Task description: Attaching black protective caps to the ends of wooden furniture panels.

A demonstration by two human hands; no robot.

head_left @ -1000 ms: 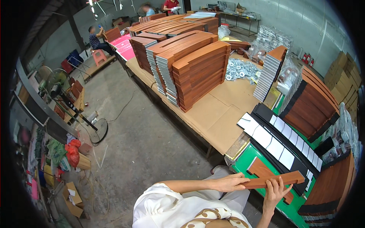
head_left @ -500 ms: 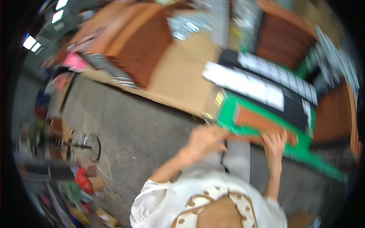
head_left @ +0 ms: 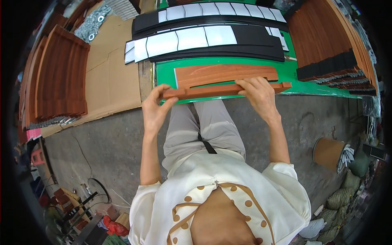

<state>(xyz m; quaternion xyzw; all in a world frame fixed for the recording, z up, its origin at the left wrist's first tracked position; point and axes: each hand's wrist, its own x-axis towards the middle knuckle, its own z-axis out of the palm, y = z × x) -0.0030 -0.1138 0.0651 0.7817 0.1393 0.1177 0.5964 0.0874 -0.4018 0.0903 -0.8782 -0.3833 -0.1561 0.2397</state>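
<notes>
A reddish-brown wooden slat (head_left: 208,90) with notched ends spans both hands at the table's near edge. My left hand (head_left: 154,112) pinches its left end between thumb and fingers. Further right, my right hand (head_left: 260,96) is closed over the slat's top, with fingers bent around it; the thumb side is partly hidden. Just behind lies a flat wood-grain panel (head_left: 228,72), pale along its left end, on the green tabletop (head_left: 165,71). The slat covers part of the panel's near side.
Beyond the panel lie black strips with white pieces on them (head_left: 185,41). Stacks of brown slats stand at left (head_left: 61,75) and right (head_left: 322,36). Cardboard (head_left: 112,73) covers the left table, where metal rings (head_left: 96,20) lie. A brown drum (head_left: 328,152) stands on the floor.
The view has swung round and sharpened, now facing the green table squarely. My left hand, blurred beside the slat's left end before, now clearly grips that end; both hands are farther apart.
</notes>
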